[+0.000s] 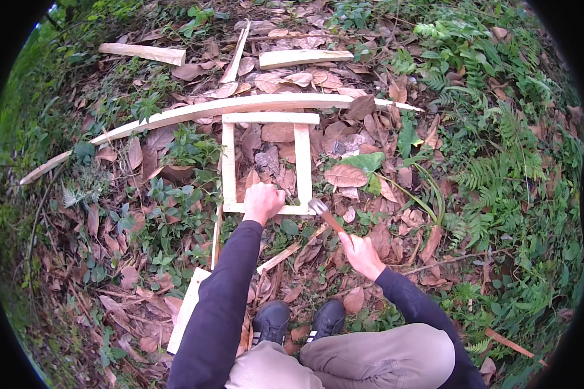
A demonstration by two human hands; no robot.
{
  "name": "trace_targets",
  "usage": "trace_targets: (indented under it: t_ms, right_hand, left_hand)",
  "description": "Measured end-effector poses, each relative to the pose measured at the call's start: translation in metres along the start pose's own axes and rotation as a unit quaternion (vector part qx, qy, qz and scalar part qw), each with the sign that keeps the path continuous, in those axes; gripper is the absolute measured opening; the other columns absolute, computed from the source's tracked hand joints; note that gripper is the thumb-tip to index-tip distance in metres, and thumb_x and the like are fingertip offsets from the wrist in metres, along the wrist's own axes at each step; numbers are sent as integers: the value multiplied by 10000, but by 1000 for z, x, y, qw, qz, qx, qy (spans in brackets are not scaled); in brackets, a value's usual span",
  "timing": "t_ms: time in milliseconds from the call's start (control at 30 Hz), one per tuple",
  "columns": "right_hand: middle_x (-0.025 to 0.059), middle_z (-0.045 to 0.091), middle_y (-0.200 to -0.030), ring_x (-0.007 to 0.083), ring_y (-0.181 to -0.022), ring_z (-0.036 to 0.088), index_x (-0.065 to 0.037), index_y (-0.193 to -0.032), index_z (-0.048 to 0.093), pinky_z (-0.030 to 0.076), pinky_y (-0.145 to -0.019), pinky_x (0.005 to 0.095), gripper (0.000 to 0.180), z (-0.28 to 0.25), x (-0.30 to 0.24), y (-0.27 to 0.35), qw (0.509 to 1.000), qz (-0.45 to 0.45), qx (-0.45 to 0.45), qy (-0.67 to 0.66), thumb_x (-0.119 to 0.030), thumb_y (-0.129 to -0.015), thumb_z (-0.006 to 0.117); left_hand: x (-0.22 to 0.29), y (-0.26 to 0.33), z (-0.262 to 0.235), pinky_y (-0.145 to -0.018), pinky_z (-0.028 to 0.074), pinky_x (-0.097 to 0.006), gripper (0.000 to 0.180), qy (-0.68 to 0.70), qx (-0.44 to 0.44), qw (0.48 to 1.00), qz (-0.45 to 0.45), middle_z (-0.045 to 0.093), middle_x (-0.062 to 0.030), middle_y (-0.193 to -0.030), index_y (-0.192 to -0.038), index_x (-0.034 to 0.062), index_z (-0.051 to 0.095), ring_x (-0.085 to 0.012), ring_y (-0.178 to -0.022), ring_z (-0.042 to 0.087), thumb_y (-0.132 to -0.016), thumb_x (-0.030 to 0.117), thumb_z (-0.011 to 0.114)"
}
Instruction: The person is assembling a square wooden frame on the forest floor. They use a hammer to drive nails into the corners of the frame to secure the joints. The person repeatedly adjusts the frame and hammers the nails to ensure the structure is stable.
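A rectangular frame of pale wooden strips (303, 162) lies on the leaf-covered ground in front of me. My left hand (263, 201) is closed round its near strip, close to the middle. In my right hand (362, 254) is a hammer (331, 220) with a brown handle, gripped partway along. The hammer's metal head rests at or just over the frame's near right corner; whether it touches the wood I cannot tell. No nail can be made out there.
Beyond the frame a long pale strip (240, 105) curves across the ground. Farther off lie shorter wood pieces (143, 53), (305, 58). A pale board (188, 311) lies beside my left arm, and a thin stick (282, 256) lies before my shoes (272, 320). Ferns (499, 168) grow at right.
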State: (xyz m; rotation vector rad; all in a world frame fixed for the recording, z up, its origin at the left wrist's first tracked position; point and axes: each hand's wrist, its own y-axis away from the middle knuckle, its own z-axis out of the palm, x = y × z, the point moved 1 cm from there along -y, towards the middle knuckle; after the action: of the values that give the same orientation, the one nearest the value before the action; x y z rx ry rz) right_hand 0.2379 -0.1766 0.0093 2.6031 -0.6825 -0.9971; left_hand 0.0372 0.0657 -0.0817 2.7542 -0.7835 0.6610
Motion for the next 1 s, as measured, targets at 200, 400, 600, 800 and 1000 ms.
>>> trace_targets:
  t_ms: [200, 400, 600, 800, 1000]
  right_hand:
    - [166, 551, -584, 333, -504, 610, 35, -859, 609, 440, -489, 402, 493, -65, -85, 16, 947, -254, 128, -146, -414, -1053, 541]
    - [254, 599, -635, 443, -623, 634, 37, -833, 633, 470, -578, 492, 543, 5, -8, 16, 999, 47, 9, 4, -438, -1065, 510]
    - [196, 522, -590, 297, -515, 512, 55, -849, 625, 411, -544, 429, 536, -48, -64, 58, 986, 2, 92, -136, -415, -1075, 500]
    - [35, 537, -570, 122, -515, 515, -2, -728, 579, 394, -505, 328, 565, -41, -28, 114, 969, 22, 192, -152, -425, -1087, 472]
    - [74, 529, -550, 147, -517, 528, 27, -832, 639, 395, -507, 373, 485, -26, -20, 129, 929, 4, 235, -287, -383, -1066, 530]
  left_hand:
    - [-2, -2, 0, -686, 580, -482, 420, -11, -25, 1000, -10, 681, -269, -700, -691, -31, 732, -393, -674, 712, -836, 337, 590]
    - [-3, 5, -1, -697, 589, -482, 423, -16, -40, 999, -20, 691, -258, -703, -693, -19, 739, -392, -692, 723, -842, 348, 590]
    - [-8, 4, -7, -687, 587, -486, 443, -43, -36, 998, 3, 699, -250, -710, -694, -7, 737, -382, -700, 725, -857, 381, 597]
    - [42, 8, -59, -656, 546, -468, 742, -85, -119, 975, 166, 702, -207, -725, -937, 40, 707, -359, -697, 711, -921, 742, 466]
    - [63, 16, -148, -615, 541, -461, 778, -132, -50, 958, 250, 687, -185, -722, -883, 58, 663, -333, -659, 701, -871, 819, 504]
